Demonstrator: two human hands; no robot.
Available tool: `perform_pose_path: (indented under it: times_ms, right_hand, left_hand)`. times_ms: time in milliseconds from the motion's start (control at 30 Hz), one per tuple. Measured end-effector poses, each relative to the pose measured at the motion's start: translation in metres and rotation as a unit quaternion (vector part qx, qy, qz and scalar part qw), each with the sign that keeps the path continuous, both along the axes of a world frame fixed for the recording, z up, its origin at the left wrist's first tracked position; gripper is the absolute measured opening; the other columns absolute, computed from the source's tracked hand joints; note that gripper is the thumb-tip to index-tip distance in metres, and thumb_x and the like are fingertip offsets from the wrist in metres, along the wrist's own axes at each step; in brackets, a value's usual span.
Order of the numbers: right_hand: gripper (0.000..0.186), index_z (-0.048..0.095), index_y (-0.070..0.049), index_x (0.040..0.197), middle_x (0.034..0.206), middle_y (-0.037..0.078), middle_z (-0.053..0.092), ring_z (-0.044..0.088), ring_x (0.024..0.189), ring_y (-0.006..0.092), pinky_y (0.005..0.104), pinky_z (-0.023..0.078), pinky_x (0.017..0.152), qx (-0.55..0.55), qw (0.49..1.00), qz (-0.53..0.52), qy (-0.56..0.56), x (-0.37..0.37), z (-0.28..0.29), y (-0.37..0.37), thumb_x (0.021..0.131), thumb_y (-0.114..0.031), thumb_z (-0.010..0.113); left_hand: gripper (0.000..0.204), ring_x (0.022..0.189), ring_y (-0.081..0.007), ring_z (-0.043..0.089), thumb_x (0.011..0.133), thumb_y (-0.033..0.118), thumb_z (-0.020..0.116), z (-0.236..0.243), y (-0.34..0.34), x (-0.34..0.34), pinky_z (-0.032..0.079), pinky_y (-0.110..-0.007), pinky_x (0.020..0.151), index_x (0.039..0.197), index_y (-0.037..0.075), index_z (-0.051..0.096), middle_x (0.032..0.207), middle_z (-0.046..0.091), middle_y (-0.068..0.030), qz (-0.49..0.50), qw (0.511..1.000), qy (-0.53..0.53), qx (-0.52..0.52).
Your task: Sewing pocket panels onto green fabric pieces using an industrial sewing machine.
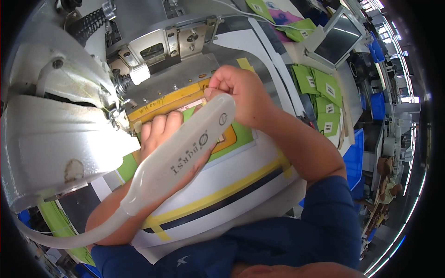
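Note:
My left hand point(160, 132) lies flat on a green fabric piece point(242, 134) held in a yellow-and-orange clamp frame point(157, 105) under the sewing machine head point(55, 134). A white oblong lamp on a bendy neck point(185, 148) hangs in front of that hand and hides most of it. My right hand point(241, 95) is curled into a loose fist at the frame's far edge, thumb pressed down on a small pinkish patch. Whether the fist pinches anything is not visible. The frame rests on a white plate with yellow and black stripes point(232, 183).
The grey machine bed and metal brackets point(185, 39) fill the top. A small tilted screen point(338, 41) stands at the upper right, with several green cut pieces point(324, 88) spread beside it. Blue bins point(354, 157) sit at the right, and another person is seated beyond them.

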State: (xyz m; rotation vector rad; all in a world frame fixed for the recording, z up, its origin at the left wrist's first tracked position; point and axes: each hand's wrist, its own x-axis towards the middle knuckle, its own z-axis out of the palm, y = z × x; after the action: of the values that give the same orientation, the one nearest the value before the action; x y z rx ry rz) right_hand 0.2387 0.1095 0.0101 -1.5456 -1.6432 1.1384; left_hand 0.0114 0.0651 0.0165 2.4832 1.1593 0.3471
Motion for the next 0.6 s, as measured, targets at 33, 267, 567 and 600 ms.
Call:
perform_pose_path:
  times_ms: [33, 267, 567, 600]
  right_hand:
    - [0.016, 0.067, 0.001, 0.099, 0.076, 0.007, 0.073, 0.067, 0.068, 0.0149, 0.0324, 0.051, 0.065, -0.033, 0.997, -0.019, 0.063, 0.001, -0.003, 0.002, 0.092, -0.012, 0.074]
    - [0.018, 0.069, 0.003, 0.101, 0.080, 0.009, 0.075, 0.066, 0.070, 0.0128, 0.0314, 0.051, 0.065, -0.027, 0.998, 0.002, 0.057, 0.004, -0.004, 0.003, 0.094, -0.013, 0.073]
    - [0.013, 0.069, -0.002, 0.095, 0.078, 0.008, 0.074, 0.067, 0.068, 0.0171, 0.0352, 0.051, 0.063, 0.044, 0.996, 0.069, -0.047, 0.008, 0.009, -0.015, 0.095, -0.015, 0.072]
    - [0.011, 0.069, -0.004, 0.095, 0.079, 0.008, 0.073, 0.069, 0.070, 0.0219, 0.0384, 0.051, 0.064, 0.090, 0.986, 0.101, -0.099, 0.010, 0.011, -0.021, 0.095, -0.015, 0.070]
  left_hand:
    - [0.070, 0.124, -0.0473, 0.063, 0.095, 0.036, 0.078, -0.005, -0.001, -0.001, 0.050, -0.052, 0.108, 0.153, 0.003, 0.056, 0.138, 0.063, -0.0299, -0.002, 1.000, 0.001, 0.000]
    - [0.077, 0.115, -0.0490, 0.068, 0.096, 0.051, 0.075, 0.005, -0.001, 0.000, 0.053, -0.053, 0.103, 0.156, 0.008, 0.055, 0.122, 0.070, -0.0320, 0.004, 0.998, 0.051, 0.026]
    - [0.074, 0.129, -0.0473, 0.061, 0.098, 0.047, 0.073, 0.000, -0.007, 0.006, 0.047, -0.052, 0.112, 0.153, 0.002, 0.056, 0.135, 0.065, -0.0297, 0.012, 0.996, 0.055, 0.071]
    - [0.069, 0.129, -0.0467, 0.061, 0.100, 0.042, 0.072, -0.001, -0.006, 0.004, 0.046, -0.052, 0.114, 0.152, 0.000, 0.057, 0.135, 0.065, -0.0287, 0.001, 0.996, 0.035, 0.083]
